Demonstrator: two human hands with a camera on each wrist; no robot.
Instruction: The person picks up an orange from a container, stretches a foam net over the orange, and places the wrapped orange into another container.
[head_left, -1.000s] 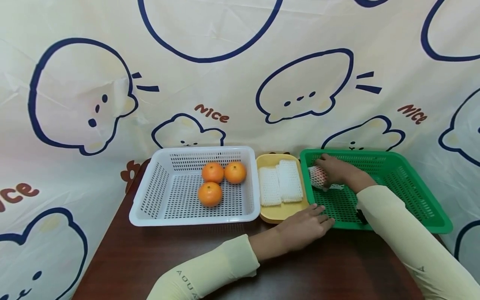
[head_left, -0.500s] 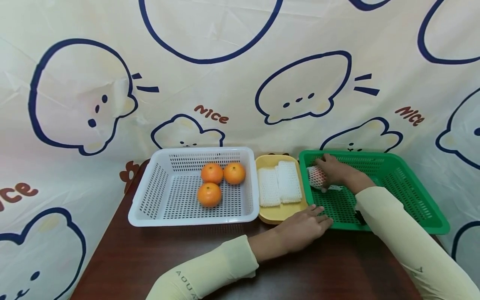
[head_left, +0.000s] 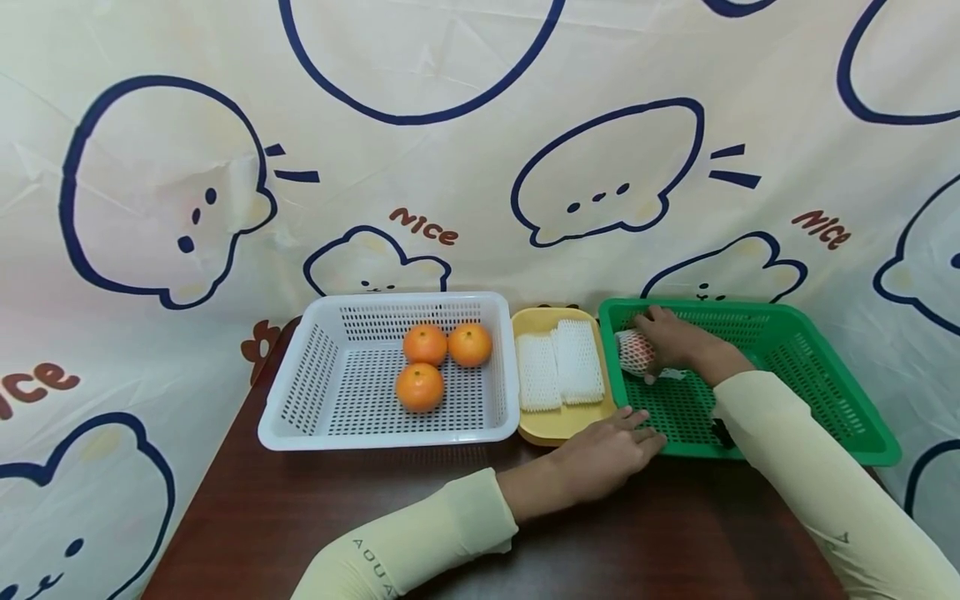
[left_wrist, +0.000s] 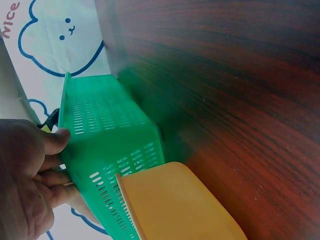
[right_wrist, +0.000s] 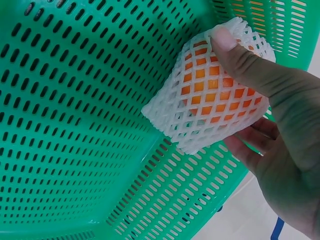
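Observation:
My right hand (head_left: 670, 340) grips an orange (right_wrist: 212, 82) sleeved in a white foam net (right_wrist: 187, 122), at the left end inside the green basket (head_left: 798, 400). In the right wrist view the thumb lies across the net; the other fingers are partly hidden beneath it. My left hand (head_left: 600, 457) holds the basket's near left corner, thumb and fingers at the rim in the left wrist view. Two white foam nets (head_left: 579, 362) lie in the yellow tray (head_left: 551, 427) beside it. Three bare oranges (head_left: 420, 387) sit in the white basket (head_left: 352, 440) at the left.
The dark wooden table (head_left: 600, 542) carries all the containers in a row. A patterned cloth (head_left: 465, 167) hangs close behind them. A small black item (head_left: 722, 433) shows at the green basket's near side, beside the right sleeve. A flat whitish piece (head_left: 672, 374) lies next to the right hand.

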